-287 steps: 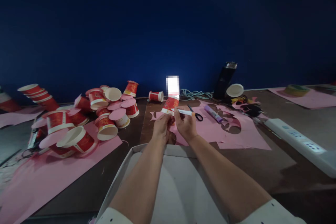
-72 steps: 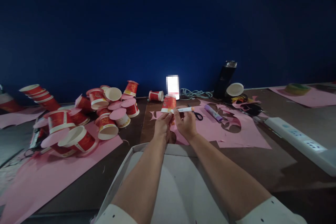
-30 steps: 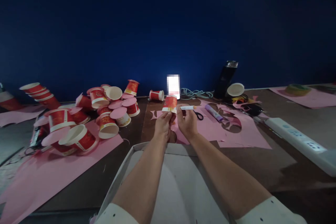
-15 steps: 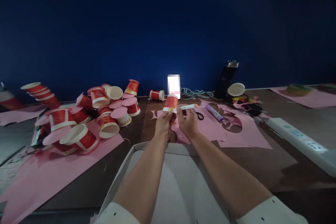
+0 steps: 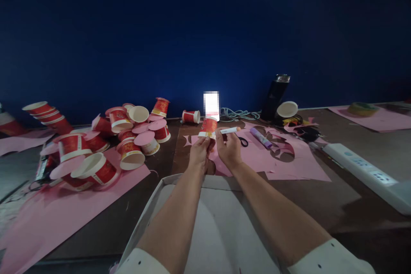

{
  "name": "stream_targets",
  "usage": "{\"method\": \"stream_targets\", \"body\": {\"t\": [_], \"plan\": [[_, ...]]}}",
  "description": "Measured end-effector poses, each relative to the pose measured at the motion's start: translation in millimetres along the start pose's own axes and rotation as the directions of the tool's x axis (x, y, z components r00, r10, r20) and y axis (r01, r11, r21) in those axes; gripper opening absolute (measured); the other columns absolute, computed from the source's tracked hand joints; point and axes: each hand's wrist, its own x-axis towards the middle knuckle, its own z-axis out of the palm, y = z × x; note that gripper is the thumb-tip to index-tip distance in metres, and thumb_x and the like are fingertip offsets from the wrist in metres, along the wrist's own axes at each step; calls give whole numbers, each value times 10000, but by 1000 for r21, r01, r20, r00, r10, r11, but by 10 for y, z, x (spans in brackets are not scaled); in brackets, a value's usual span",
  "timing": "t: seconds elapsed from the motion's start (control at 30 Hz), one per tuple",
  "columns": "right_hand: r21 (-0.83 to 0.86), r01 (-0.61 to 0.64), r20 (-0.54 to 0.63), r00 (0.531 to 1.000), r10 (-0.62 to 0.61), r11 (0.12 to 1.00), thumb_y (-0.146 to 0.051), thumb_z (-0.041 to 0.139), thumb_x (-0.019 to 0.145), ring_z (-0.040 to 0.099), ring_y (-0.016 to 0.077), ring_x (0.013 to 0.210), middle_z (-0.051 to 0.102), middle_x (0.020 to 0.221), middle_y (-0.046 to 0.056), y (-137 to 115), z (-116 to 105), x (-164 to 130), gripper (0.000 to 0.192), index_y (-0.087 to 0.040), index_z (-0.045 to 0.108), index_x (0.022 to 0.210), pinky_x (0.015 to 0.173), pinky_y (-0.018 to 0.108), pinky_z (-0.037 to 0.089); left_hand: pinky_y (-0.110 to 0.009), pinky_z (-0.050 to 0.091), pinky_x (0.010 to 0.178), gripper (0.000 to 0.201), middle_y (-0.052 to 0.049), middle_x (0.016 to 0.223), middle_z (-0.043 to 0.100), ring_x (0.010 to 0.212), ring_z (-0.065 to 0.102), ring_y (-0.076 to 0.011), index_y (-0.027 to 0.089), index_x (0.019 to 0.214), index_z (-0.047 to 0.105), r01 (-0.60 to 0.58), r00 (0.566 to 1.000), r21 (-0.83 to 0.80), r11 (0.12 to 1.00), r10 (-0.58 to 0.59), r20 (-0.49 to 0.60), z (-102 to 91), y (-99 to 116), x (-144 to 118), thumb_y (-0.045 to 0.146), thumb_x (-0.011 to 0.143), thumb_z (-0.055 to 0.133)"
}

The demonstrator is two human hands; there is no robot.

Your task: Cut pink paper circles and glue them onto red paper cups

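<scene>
Red cup (image 5: 208,128) in left hand (image 5: 199,154) fingertips.

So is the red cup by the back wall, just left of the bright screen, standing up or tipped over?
Tipped over. The small red cup lies on its side, its white mouth facing right.

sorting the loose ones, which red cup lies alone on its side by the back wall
The single red cup lying on its side just left of the bright blurred patch, its white mouth facing right. The other loose cups sit heaped in the pile further left; one more is held in the left hand.
</scene>
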Motion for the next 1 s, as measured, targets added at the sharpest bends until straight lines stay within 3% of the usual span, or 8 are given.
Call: {"method": "stream_targets", "body": {"t": [0.53, 0.8, 1.0], "plan": [[-37, 4, 19, 1000, -4, 999, -393, 443, 897, 618, 185, 710, 676, 830, 90, 24, 10, -13, 296, -161, 628, 890, 647, 283, 461, -243, 473, 771, 154, 2, 659, 602, 639, 565, -72, 115, 698, 631, 38, 997, -41, 998, -41, -63, 7, 45, -20, 184, 630, 751], [-60, -6, 10, 1000, 6, 998, -396, 447, 889, 619, 202, 713, 679, 800, 98, -6, -8, 4, 306, -149, 627, 877, 668, 301, 459, -235, 488, 768, 150, -12, 701, 626, 653, 584, -75, 104, 732, 637, 40, 997, -68, 997, -44, -55, -2, 38, -11, 166, 643, 740], [-56, 34, -7, 999, -35, 998, -346, 422, 901, 625, 200, 759, 683, 892, 108, 27, 6, 8, 271, -160, 620, 911, 722, 316, 467, -236, 487, 800, 156, -11, 716, 629, 686, 601, -78, 109, 713, 630, 26, 999, -83, 996, -30, -44, -2, 50, -37, 170, 641, 753]]}}
